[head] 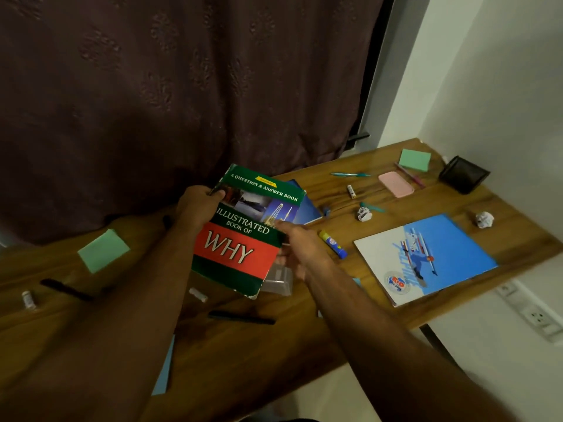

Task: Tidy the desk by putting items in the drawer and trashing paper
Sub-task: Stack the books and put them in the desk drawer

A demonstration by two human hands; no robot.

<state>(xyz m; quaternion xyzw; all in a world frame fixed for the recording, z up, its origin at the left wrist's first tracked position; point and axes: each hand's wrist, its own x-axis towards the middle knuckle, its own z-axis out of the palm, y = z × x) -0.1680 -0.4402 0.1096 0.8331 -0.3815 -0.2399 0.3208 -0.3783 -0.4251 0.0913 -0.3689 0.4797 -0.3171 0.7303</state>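
I am watching the left hand (197, 208) gripping the upper left edge of a glossy paperback book (243, 236), thumb curled over the green cover, fingers hidden behind it. The book is hanging tilted above the wooden desk (304, 336), its cover banded green and red with white lettering, its lower corner worn and pale. The right hand (300, 249) is meeting the book's right edge; its thumb is lying on the cover and its fingers are reaching beneath, though I cannot tell how firmly they are closing. Under that hand a clear plastic box (278, 281) is sitting on the grain.

The desk is showing warm brown streaked veneer. Beyond the book a blue-covered notebook (306, 205) is peeking out flat. To the right a larger exercise book (426, 257), smooth, white and blue, is lying flat near the front edge. A glue stick (332, 244), a blue cylinder with a yellow cap, is lying between it and the right hand. Two crumpled paper balls (364, 213) (484, 219) are resting farther back, creased and white. A pink rounded eraser-like slab (396, 184) and a green sticky-note pad (415, 159) are sitting near a dark mesh holder (463, 175), which is tipped over by the wall. Another green pad (103, 250) is lying at the left, with black pens (242, 317) (65, 289) near the front. A dark patterned curtain (182, 86) is hanging behind.
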